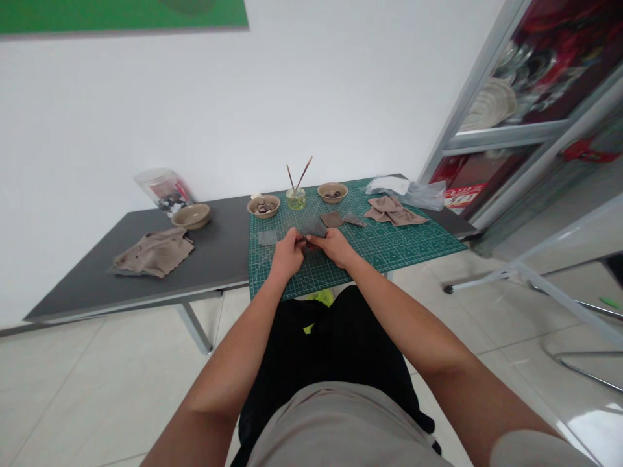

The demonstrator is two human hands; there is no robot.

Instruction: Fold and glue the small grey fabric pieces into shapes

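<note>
Over the front part of the green cutting mat (389,250), my left hand (289,251) and my right hand (335,248) are close together, fingers pinched on a dark grey piece of cloth (314,226). Its lower edge is hidden by my fingers. A lighter grey square (267,237) lies on the mat left of my left hand. Beyond my right hand are a brown cloth piece (331,219) and a small grey piece (354,220).
Behind my hands stand a bowl of small pieces (263,206), a glass jar with two sticks (296,198) and another bowl (333,192). Brown cloth (395,211) and a plastic bag (413,192) lie right; cloth (154,253), an empty bowl (191,216) and a container (163,189) left.
</note>
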